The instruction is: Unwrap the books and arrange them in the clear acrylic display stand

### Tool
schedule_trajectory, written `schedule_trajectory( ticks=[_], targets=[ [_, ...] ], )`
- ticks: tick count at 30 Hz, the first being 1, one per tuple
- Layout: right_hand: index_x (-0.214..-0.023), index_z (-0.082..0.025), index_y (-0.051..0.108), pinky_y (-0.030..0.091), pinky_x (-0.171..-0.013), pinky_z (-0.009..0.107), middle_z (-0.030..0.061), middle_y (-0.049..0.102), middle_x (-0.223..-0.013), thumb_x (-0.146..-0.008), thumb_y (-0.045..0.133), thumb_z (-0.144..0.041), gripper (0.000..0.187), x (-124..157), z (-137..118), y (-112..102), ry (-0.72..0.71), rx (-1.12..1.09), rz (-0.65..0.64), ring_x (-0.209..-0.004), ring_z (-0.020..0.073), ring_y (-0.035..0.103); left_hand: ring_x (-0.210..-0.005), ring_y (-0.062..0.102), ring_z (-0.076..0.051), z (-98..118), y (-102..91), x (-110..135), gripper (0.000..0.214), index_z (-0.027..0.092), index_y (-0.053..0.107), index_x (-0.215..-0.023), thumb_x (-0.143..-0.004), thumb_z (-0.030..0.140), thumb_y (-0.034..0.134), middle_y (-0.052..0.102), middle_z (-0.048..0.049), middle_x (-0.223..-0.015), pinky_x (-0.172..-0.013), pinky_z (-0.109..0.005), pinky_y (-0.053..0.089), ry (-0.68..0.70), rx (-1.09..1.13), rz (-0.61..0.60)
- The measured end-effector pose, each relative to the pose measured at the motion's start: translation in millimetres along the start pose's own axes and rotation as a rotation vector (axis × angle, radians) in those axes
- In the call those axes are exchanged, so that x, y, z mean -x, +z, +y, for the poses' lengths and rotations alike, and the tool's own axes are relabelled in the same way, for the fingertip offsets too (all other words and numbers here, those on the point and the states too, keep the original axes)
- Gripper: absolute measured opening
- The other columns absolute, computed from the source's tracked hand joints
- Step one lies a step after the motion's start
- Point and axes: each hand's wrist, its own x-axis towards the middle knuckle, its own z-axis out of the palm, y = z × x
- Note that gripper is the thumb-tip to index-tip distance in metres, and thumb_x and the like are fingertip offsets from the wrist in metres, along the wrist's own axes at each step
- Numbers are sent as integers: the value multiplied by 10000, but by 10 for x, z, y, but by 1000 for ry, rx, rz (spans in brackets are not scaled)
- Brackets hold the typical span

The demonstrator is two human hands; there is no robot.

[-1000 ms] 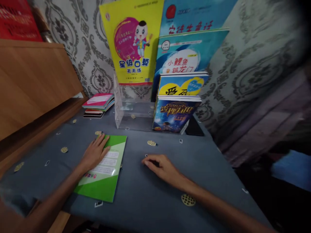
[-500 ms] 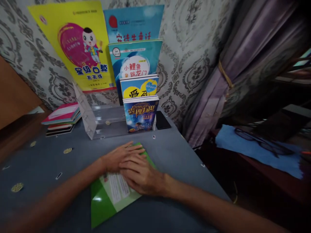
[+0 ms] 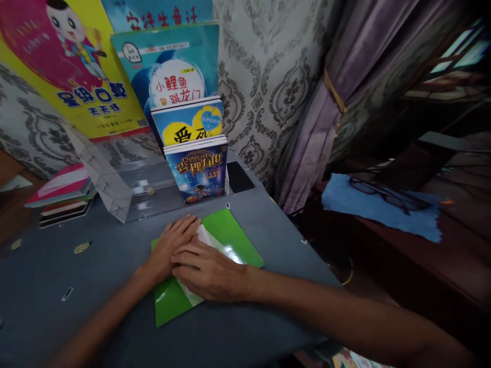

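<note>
A green book (image 3: 240, 237) with a pale middle panel lies shut and askew on the grey-blue tabletop. On its left part my left hand (image 3: 171, 250) rests flat, fingers stretched toward the book's far edge. My right hand (image 3: 210, 271) lies palm down across the book's middle, its fingertips against my left hand. Neither hand grips the book. Part of the pale panel is hidden under my hands. Just beyond the book, a dark blue book (image 3: 199, 171) stands upright at the front of a clear acrylic stand (image 3: 111, 186).
Behind it, the stand holds a blue-and-yellow book (image 3: 192, 122), a teal book (image 3: 169, 66) and a large yellow book (image 3: 76, 97). A black phone (image 3: 240, 176) lies beside it. Stacked books (image 3: 63, 191) are at left. Glasses (image 3: 395, 197) rest on a blue cloth (image 3: 337, 197) at right.
The green book has turned on the table, so more of its green far right side shows. My hands stay flat on it, the left one now further left. The camera view has shifted.
</note>
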Motion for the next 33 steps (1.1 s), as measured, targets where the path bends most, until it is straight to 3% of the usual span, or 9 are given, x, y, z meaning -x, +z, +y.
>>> schedule_trajectory(
  ticks=[3, 7, 12, 17, 24, 33],
  targets=[
    [-1009, -128, 675, 504, -989, 380, 100, 703, -1058, -987, 486, -168, 194, 13, 51, -41, 150, -20, -93, -1049, 223, 595, -1390, 465, -246, -58, -6, 219, 534, 212, 395, -1508, -975, 184, 375, 489, -116, -1524, -1100, -473, 420, -71, 39, -7],
    [-1214, -110, 613, 477, -1063, 416, 143, 652, -1224, -981, 537, -197, 260, 62, 168, -88, 360, -104, -148, -1189, 237, 575, -1385, 483, -249, -80, -11, 258, 453, 182, 472, -1447, -1015, 246, 350, 535, -119, -1486, -1111, -486, 421, -124, 83, 3],
    [-1391, -98, 507, 392, -1172, 452, 187, 495, -1490, -983, 566, -280, 451, 114, 332, -90, 435, -136, -258, -1417, 268, 430, -1387, 486, -255, -120, -18, 165, 445, 204, 518, -1423, -1039, 303, 316, 558, -103, -1469, -1124, -504, 416, -129, 116, 17],
    [-1460, -79, 461, 306, -1222, 493, 204, 400, -1568, -1010, 503, -390, 549, 239, 479, -130, 539, -47, -336, -1490, 291, 326, -1400, 468, -247, -162, -24, 132, 467, 215, 528, -1423, -1044, 335, 285, 545, -89, -1485, -1146, -516, 392, -143, 122, -19],
    [-1514, -59, 392, 248, -1240, 510, 187, 345, -1600, -1041, 329, -497, 648, 452, 543, -225, 706, 113, -348, -1514, 293, 265, -1398, 465, -253, -158, -51, 124, 488, 179, 543, -1407, -1041, 355, 272, 539, -101, -1488, -1157, -499, 375, -167, 147, -38],
    [-1488, -103, 431, 248, -1223, 557, 191, 391, -1577, -1026, 380, -493, 606, 503, 568, -133, 693, 64, -239, -1500, 308, 298, -1238, 577, -309, -78, -112, 125, 401, 150, 637, -1263, -1017, 292, 355, 629, -163, -1337, -1017, -506, 481, -106, 0, 57]
  ],
)
